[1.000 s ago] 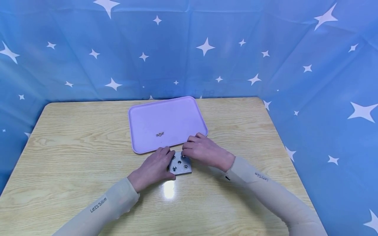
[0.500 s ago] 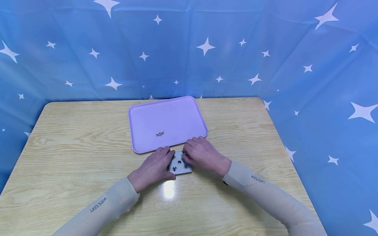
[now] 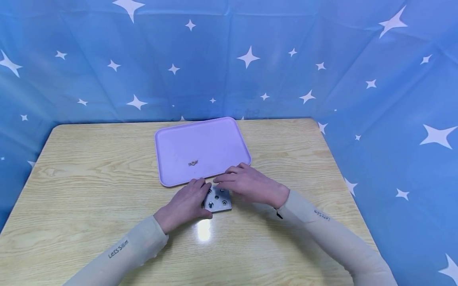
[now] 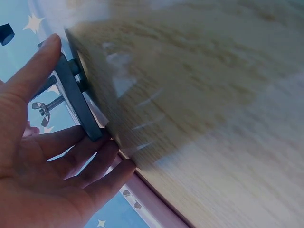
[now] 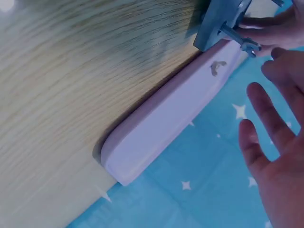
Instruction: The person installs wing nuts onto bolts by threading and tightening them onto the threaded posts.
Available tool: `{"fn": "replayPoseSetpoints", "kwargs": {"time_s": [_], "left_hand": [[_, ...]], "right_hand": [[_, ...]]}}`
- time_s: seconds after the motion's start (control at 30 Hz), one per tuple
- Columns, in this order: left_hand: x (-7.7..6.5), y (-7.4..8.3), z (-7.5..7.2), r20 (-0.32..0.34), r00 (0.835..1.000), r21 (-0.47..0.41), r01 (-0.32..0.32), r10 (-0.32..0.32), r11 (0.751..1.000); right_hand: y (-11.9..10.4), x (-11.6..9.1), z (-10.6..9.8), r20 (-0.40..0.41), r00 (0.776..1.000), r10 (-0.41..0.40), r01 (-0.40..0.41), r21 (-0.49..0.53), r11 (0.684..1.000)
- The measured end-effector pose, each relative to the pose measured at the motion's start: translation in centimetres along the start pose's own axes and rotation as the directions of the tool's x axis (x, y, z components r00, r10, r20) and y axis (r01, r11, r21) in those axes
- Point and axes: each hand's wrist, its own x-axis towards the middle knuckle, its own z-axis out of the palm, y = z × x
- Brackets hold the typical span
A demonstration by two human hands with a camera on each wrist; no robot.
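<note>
A square metal plate (image 3: 218,206) with several holes stands raised on bolt heads, its bolts pointing upward. My left hand (image 3: 187,200) grips the plate's left side, thumb at the near edge and fingers at the far edge. In the left wrist view, a wing nut (image 4: 42,109) sits on one threaded bolt (image 4: 57,101). My right hand (image 3: 250,184) hovers over the plate's far right corner with its fingers loosely extended, partly hiding that bolt. In the right wrist view its fingers (image 5: 268,111) are spread, close beside the wing nut.
A lilac tray (image 3: 204,139) lies just beyond the plate, with spare wing nuts (image 3: 193,163) near its front edge. Everything rests on a wood-grain table (image 3: 96,171). A blue star-patterned cloth (image 3: 211,59) hangs behind and to the right.
My right fingers, curled at the far right bolt half a second ago, have straightened and lifted, and the wrist has shifted right. The left hand and plate stay in place.
</note>
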Motion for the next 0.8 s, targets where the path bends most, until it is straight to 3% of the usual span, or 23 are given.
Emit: {"fn": "replayPoseSetpoints", "kwargs": {"time_s": [0.1, 0.37, 0.63, 0.8], "left_hand": [[0.0, 0.0, -0.1, 0.007, 1.0, -0.003, 0.005, -0.005, 1.0], [-0.1, 0.0, -0.1, 0.013, 1.0, -0.007, 0.007, -0.007, 1.0], [0.0, 0.0, 0.0, 0.002, 1.0, -0.007, 0.005, -0.005, 1.0], [-0.1, 0.1, 0.0, 0.003, 1.0, -0.011, 0.008, -0.008, 1.0]], "right_hand": [[0.1, 0.1, -0.1, 0.015, 0.999, -0.039, 0.04, -0.059, 0.997], [-0.2, 0.3, 0.3, -0.031, 0.998, -0.053, 0.048, -0.153, 0.987], [-0.3, 0.7, 1.2, -0.106, 0.994, -0.017, -0.001, -0.162, 0.987], [-0.6, 0.9, 2.1, -0.158, 0.986, 0.047, -0.068, -0.133, 0.989]]}}
